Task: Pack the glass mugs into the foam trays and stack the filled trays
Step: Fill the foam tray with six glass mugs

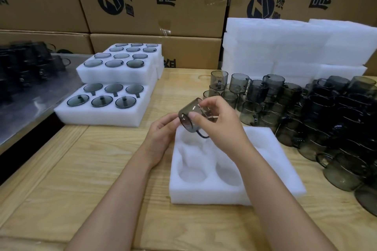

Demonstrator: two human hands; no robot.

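Note:
A smoky grey glass mug (188, 115) is tilted on its side above the far left corner of an empty white foam tray (206, 191). My right hand (219, 120) grips the mug from the right, thumb on its wall. My left hand (163, 135) touches the mug's rim from the left with its fingertips. The tray's round pockets hold nothing. Filled trays (106, 112) with mugs bottom-up lie at the left, one stacked behind (116, 73) and another further back (157, 51).
A large cluster of loose grey mugs (306, 112) covers the table's right side. Stacked blank foam trays (285, 47) stand behind them. Cardboard boxes (155, 2) wall off the back. A metal surface (30, 100) with dark mugs lies at the left.

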